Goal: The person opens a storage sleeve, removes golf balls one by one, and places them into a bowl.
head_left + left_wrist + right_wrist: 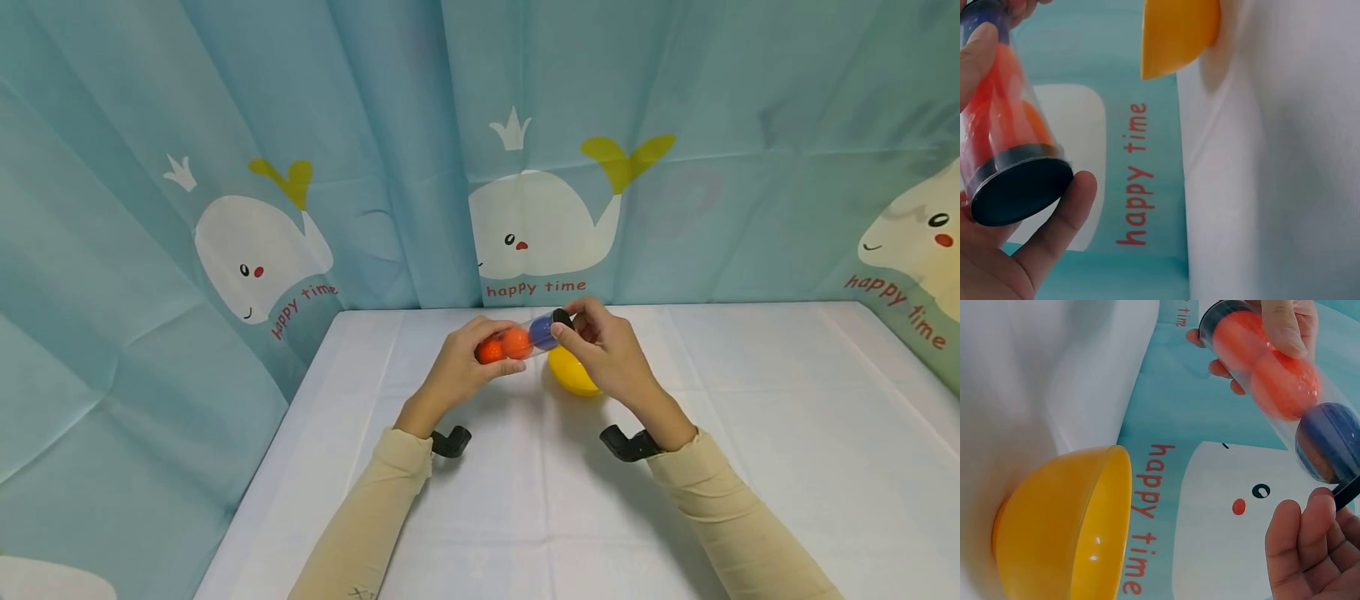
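You have the clear tube (522,340) raised above the counter (487,500), slung between your two hands and tilted a little up toward the right one. Your left hand (461,358) grips it near the black base (1022,190), thumb on one side and fingers on the other. Your right hand (611,350) pinches the black cap (562,318) at the far end. Between them, inside the tube, sit two orange balls (1285,386) toward your left hand and a blue ball (1329,442) up against the capped end by your right.

The yellow bowl (572,375) stands upright on the counter, just under your right hand and partly hidden by it. No ball shows in the part of its inside that you can see.

As I judge it, you are early on: the tube is picked up and held at both ends, but the cap is at its end and all three visible balls remain inside. Opening it seems left to do; whether the cap is loosened, I cannot tell.
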Tool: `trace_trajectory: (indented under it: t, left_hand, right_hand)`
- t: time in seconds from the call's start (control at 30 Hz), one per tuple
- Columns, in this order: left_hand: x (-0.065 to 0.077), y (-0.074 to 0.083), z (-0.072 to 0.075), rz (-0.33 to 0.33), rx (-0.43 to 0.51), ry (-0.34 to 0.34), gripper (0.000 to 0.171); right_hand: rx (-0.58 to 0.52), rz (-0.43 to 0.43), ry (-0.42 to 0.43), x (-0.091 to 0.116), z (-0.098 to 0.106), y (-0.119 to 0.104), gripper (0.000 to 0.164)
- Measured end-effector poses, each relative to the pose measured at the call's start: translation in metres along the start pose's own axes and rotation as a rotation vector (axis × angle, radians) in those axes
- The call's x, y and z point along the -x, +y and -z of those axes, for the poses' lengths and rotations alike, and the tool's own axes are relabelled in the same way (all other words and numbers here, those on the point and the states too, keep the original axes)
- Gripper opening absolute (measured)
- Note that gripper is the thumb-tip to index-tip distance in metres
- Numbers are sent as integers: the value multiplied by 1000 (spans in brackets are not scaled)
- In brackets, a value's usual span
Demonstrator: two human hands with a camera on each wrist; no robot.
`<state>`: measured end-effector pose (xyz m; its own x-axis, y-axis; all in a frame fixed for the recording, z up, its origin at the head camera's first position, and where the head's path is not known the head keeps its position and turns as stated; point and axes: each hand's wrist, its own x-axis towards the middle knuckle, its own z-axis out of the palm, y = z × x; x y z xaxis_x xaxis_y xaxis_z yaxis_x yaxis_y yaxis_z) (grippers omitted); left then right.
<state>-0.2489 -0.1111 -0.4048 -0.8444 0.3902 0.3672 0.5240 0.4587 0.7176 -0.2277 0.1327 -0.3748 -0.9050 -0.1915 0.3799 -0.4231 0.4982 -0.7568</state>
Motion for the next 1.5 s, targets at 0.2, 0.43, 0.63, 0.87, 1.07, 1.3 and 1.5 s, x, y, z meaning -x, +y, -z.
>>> trace_trajectory:
  t: [0.2, 0.43, 0.63, 0.87, 1.07, 1.3, 1.5]
  left_hand:
    - [1, -1, 4, -14, -1, -16, 50]
    - [1, -3, 7, -40, -20, -48, 48]
    - [2, -2, 11, -44, -13, -61, 47]
    - [3, -3, 11, -16, 36, -94, 49]
    - [3, -2, 12, 3, 67, -118, 50]
    - [3, -1, 12, 66, 129, -138, 52]
    - [0, -1, 12, 43, 99, -106, 51]
  right_hand:
    - [28, 44, -15, 0, -1, 0, 28]
    - [42, 83, -26, 0, -3, 1, 26]
    - [24, 100, -45, 0, -4, 0, 26]
    - [17, 128, -59, 1, -6, 4, 25]
    - [16, 146, -66, 3, -5, 3, 24]
    - [-68, 204, -58, 3, -2, 5, 21]
    - [-99, 210, -32, 2, 0, 2, 23]
